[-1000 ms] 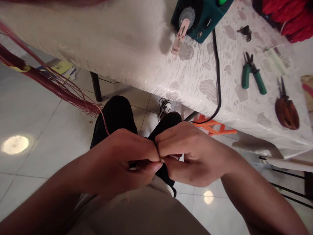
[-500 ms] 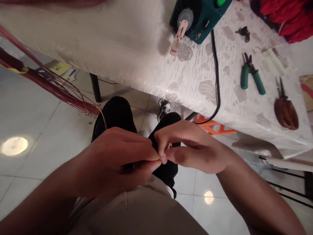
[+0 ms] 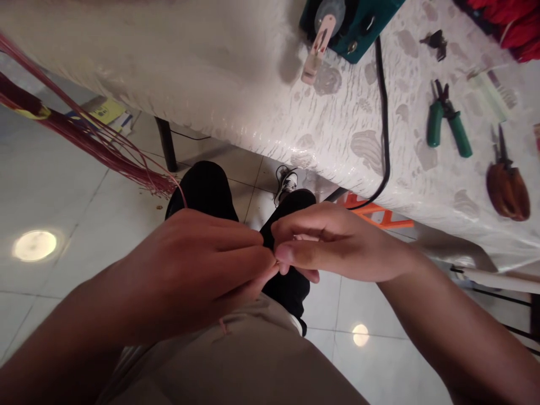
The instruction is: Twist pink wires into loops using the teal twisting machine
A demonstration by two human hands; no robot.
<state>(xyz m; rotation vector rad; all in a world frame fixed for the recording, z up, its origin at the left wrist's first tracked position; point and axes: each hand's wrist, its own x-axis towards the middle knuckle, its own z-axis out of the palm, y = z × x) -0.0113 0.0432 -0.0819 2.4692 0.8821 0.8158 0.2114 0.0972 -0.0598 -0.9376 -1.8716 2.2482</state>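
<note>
Evidently the thin pink strand [image 3: 183, 198] is the thing being handled: it arcs from beyond the table's near edge towards the person and vanishes behind the left hand [image 3: 211, 264]. A short pink piece [image 3: 224, 326] shows below that hand, against the clothing, though whether it belongs to the same strand I cannot tell. The strand looks very light and pliant, with just enough spring to hold a curve; its coat might be a little slippery, and a sharp kink could weaken it. A pinch close behind its end would probably suit best, since a grip farther back would let the tip wander.

The left hand is curled, thumb and fingers pressed together, seemingly clamped on the strand. The right hand [image 3: 333, 244] meets it at the fingertips, both on the person's side of the table [image 3: 253, 112]; what lies between those tips is hidden, so I cannot tell what the right one grips.

Farther out, the bundle of dark red strands [image 3: 101, 149] slants past the table's near edge, towards its left. On the table, towards its right, lie green-handled pliers [image 3: 434, 125] and brown-handled snips [image 3: 498, 188]; a teal machine [image 3: 366, 42] stands at the table's far side, its black cord [image 3: 385, 124] dropping over the near edge
</note>
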